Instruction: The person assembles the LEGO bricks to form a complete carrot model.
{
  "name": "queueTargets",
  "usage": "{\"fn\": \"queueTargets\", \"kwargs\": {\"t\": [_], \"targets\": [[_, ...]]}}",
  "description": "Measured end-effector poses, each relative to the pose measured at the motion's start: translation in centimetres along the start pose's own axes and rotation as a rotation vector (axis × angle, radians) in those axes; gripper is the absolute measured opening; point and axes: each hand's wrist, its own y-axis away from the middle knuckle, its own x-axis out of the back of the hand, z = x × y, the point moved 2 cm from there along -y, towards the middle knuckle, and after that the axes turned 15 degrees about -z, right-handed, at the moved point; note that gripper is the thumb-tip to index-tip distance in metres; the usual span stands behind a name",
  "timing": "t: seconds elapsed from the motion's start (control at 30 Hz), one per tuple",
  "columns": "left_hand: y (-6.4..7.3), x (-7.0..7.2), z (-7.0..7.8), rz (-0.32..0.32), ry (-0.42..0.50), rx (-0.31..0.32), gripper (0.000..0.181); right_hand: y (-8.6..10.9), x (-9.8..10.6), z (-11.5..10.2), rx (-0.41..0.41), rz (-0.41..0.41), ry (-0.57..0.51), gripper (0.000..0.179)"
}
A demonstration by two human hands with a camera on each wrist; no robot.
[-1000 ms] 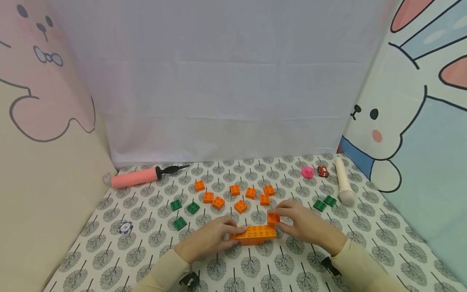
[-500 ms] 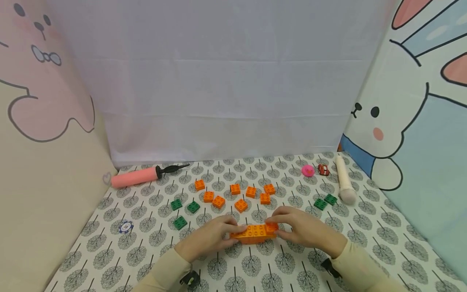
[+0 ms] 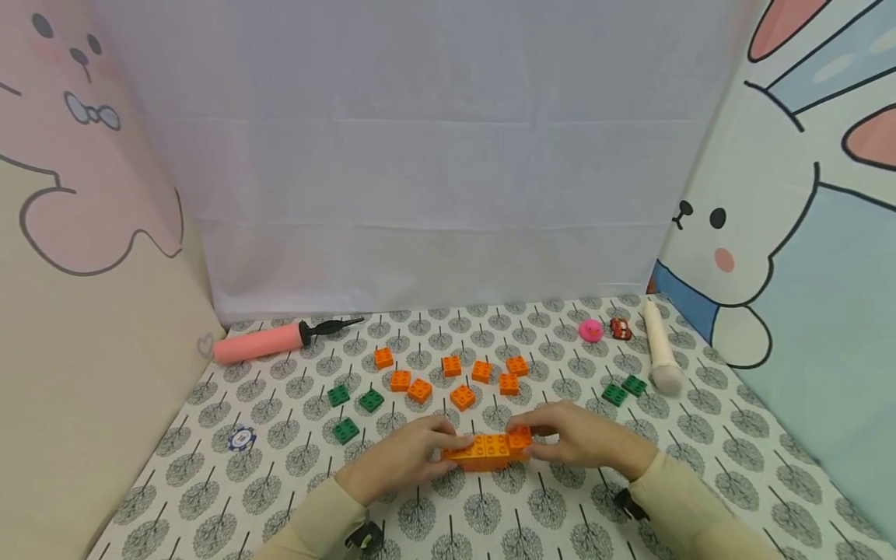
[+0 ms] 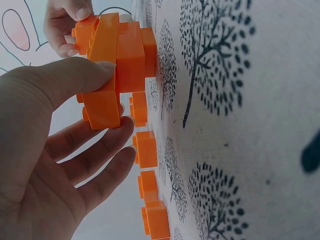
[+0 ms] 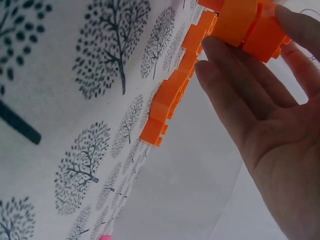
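Lowered since the earlier frame, one orange studded brick (image 3: pixel 519 441) now rests atop the right end of a stepped orange brick assembly (image 3: pixel 486 453). Right hand (image 3: pixel 581 437) pinches that brick; left hand (image 3: pixel 409 455) grips the assembly's opposite end. Both pieces: glossy, square-edged plastic. Beyond lie loose orange bricks (image 3: pixel 462 397) and green bricks (image 3: pixel 371 400) on tree-printed cloth (image 3: pixel 507 509); creased pale sheet (image 3: pixel 434 171) behind, rabbit-printed panel (image 3: pixel 826 303) at right.

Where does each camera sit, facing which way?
Head: on the head, facing forward and down at the table; left hand, right hand, sleeves show.
Left wrist: on that wrist, facing the orange brick assembly; both hands show.
Right wrist: on that wrist, facing the assembly's other end; right hand shows.
Shared: both wrist views show the assembly and loose orange bricks.
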Motion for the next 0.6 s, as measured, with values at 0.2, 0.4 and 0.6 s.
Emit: {"fn": "queueTargets", "kwargs": {"t": [0.2, 0.4, 0.6], "targets": [[0.0, 0.0, 0.1, 0.002, -0.002, -0.001, 0.045, -0.5, -0.1, 0.9, 0.058, -0.029, -0.147, 0.045], [0.0, 0.1, 0.1, 0.005, -0.025, -0.002, 0.046, -0.7, -0.2, 1.6, 0.080, -0.021, -0.168, 0.047], [0.1, 0.0, 0.0, 0.018, -0.002, -0.015, 0.046, -0.9, -0.1, 2.0, 0.097, -0.014, -0.170, 0.046]]}}
